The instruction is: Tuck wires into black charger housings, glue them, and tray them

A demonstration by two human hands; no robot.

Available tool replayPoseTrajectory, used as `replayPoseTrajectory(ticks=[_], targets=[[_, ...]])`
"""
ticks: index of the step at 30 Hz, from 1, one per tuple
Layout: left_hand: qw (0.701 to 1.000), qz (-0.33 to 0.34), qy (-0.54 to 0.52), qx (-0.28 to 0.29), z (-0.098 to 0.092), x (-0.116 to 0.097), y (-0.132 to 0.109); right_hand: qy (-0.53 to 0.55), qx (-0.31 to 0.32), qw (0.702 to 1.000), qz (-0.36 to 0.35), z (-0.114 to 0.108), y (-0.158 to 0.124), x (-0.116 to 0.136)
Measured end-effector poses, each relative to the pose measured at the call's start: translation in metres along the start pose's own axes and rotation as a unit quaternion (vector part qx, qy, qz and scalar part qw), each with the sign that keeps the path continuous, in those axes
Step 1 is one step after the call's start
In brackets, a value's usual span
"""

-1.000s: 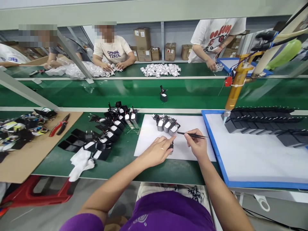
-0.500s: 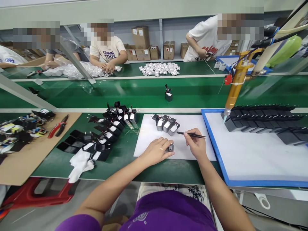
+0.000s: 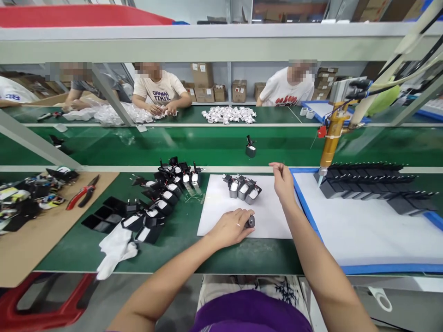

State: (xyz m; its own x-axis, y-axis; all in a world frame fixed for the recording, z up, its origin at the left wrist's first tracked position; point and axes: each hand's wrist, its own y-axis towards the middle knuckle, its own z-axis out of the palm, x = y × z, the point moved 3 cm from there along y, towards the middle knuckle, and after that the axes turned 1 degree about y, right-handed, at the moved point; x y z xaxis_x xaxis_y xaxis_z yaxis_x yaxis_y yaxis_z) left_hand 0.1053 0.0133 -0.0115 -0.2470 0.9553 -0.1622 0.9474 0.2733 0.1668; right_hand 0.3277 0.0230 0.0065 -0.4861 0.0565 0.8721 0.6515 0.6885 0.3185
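Left hand (image 3: 230,228): thumb and forefinger pinched shut on a small dark metal part (image 3: 250,222). The part rests on the white paper sheet (image 3: 270,216), near the sheet's front edge; the palm lies flat on the same edge.

Right hand (image 3: 284,182): raised above the sheet's right border, fingers loosely curled, thumb towards the forefinger. Cannot tell whether anything is between them.

On the sheet's far half, a tight cluster of grey-and-black capped parts (image 3: 244,188), standing side by side, well apart from the pinched part.

Left of the sheet, on the green bench top, slanting rows of black plug housings with white labels (image 3: 162,198). In front of these lies a crumpled white cloth (image 3: 116,244). Farther left of the sheet, a brown cardboard mat (image 3: 31,235) with red-handled pliers (image 3: 81,193) on it.

Just right of the sheet, a blue-rimmed white tray (image 3: 363,230) carrying rows of black casings (image 3: 374,184) along its far side. A brass-coloured dispenser nozzle (image 3: 330,143) hangs with its tip at the left end of those rows.

Beyond the sheet, a green conveyor belt (image 3: 207,147) bears one lone black part (image 3: 250,148). Past the belt there is a heap of small white pieces (image 3: 228,114), and other people are seated at the far bench.
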Motion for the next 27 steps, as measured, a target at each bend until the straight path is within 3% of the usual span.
replayPoseTrajectory(ticks=[5,9,14,18,22,27], targets=[[1.000,-0.009,-0.016,-0.022,0.004,0.003,-0.005,-0.139,0.060,0.986,0.072,0.042,0.087,-0.004],[0.999,-0.003,-0.028,-0.026,0.004,0.006,-0.010,-0.220,0.098,0.964,0.113,0.064,0.122,-0.012],[0.999,0.022,-0.030,0.003,0.004,0.008,-0.014,-0.282,0.142,0.943,0.106,0.075,0.126,-0.018],[0.999,0.025,-0.033,0.003,0.006,0.007,-0.012,-0.304,0.184,0.933,0.056,0.080,0.127,-0.008],[0.999,0.029,-0.038,0.000,0.009,0.007,-0.011,-0.289,0.267,0.919,-0.026,0.102,0.123,0.022],[0.999,0.026,-0.046,0.001,0.009,0.007,-0.011,-0.274,0.384,0.874,-0.113,0.151,0.093,0.074]])
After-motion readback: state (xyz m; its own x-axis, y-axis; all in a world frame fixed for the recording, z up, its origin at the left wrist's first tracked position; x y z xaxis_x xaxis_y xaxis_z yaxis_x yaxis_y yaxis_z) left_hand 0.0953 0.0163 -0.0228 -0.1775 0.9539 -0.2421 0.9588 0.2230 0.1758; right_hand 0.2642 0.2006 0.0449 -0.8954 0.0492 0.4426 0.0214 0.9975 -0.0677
